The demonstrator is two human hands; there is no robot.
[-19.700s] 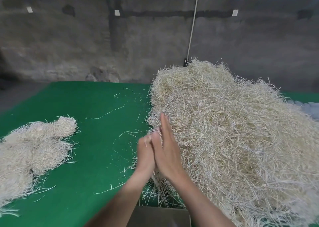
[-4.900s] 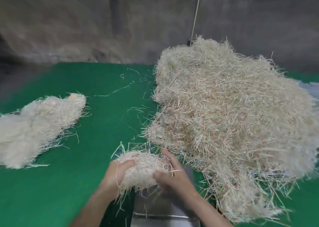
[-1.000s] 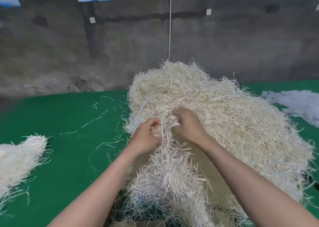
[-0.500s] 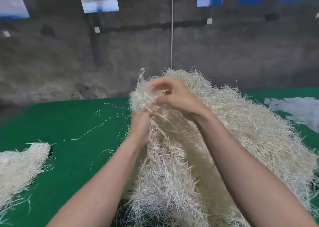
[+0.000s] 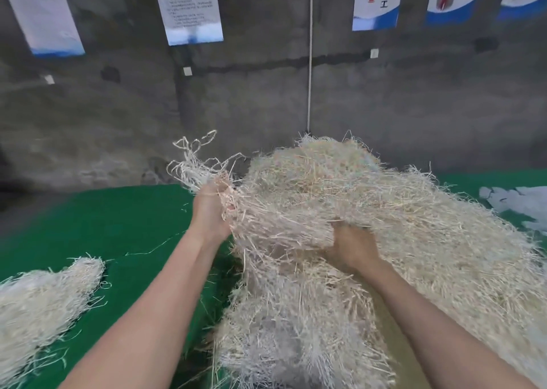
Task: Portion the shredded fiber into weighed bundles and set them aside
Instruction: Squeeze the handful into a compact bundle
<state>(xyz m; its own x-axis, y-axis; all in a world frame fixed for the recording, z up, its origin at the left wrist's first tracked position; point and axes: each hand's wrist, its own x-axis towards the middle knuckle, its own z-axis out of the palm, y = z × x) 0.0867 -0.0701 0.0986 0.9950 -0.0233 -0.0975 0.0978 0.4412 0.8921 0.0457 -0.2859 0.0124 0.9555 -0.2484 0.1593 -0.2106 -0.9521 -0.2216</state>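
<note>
though half under fiber heap (image 5: 414,226), right hand (image 5: 352,249); bundles (image 5: 44,300) leftward

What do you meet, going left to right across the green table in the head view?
Set-aside bundles → green table cover → left hand gripping a raised fiber clump → right hand holding the clump's other end → white scraps at the far right edge.
</note>
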